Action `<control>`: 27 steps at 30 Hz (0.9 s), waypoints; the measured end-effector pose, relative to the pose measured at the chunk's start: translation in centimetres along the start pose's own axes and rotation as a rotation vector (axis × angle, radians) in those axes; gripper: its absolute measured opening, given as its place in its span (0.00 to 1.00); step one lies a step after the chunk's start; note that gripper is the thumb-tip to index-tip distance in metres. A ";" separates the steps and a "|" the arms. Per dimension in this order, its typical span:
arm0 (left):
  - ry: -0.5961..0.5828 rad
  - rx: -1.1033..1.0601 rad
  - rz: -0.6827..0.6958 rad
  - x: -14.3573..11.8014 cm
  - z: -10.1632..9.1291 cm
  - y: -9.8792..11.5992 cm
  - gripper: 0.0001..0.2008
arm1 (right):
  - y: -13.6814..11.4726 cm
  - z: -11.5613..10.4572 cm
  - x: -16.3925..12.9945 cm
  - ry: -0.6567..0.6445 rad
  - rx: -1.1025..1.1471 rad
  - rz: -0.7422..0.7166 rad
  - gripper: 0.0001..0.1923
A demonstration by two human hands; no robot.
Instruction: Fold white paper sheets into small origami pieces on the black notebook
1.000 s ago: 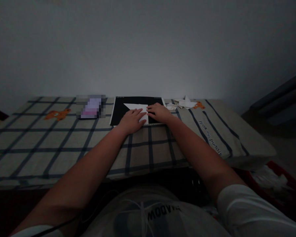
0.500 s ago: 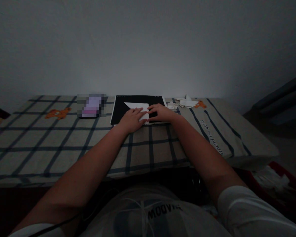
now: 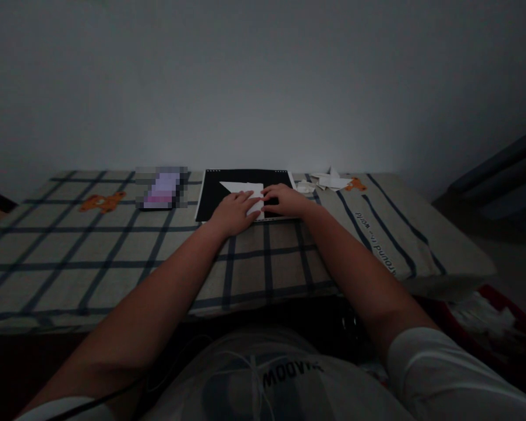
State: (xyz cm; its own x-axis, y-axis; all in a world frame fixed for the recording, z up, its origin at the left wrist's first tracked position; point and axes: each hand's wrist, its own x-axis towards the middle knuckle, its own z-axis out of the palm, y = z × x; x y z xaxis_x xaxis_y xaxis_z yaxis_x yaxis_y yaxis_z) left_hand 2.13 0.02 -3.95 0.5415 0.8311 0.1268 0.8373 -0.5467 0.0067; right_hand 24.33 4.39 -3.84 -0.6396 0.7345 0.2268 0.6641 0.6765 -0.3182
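The tabletop [image 3: 114,248] carries a black sheet [image 3: 210,199]; uneven hand pressure could slide it, skewing the folded white paper [image 3: 256,188] on top and setting a crease crooked. The paper lies beneath the left hand's [image 3: 234,214] flat, spread fingers; the right hand's [image 3: 287,200] parted fingertips meet its right edge.

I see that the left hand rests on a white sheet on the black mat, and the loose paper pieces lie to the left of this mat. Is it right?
Not entirely: the loose paper pieces lie to the right of the black mat, as the head view shows. The left hand does rest on a white sheet on that mat.
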 end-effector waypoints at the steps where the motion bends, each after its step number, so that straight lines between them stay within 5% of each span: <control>1: 0.004 -0.002 0.003 0.0 0.0 0.0 0.28 | 0.0 0.1 0.0 0.007 0.000 0.005 0.16; 17: 0.017 0.004 -0.017 -0.1 0.3 0.1 0.27 | -0.5 -0.4 -0.4 -0.081 -0.002 0.036 0.32; 27: 0.032 -0.015 -0.030 0.0 0.4 0.0 0.27 | 0.0 -0.7 -0.4 -0.093 0.059 -0.005 0.28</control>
State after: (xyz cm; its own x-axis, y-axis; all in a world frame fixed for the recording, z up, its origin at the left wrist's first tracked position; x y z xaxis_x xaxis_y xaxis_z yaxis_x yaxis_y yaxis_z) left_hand 2.18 0.07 -4.34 0.5137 0.8434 0.1575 0.8517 -0.5235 0.0253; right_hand 24.89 4.15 -3.31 -0.6777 0.7213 0.1430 0.6388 0.6738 -0.3713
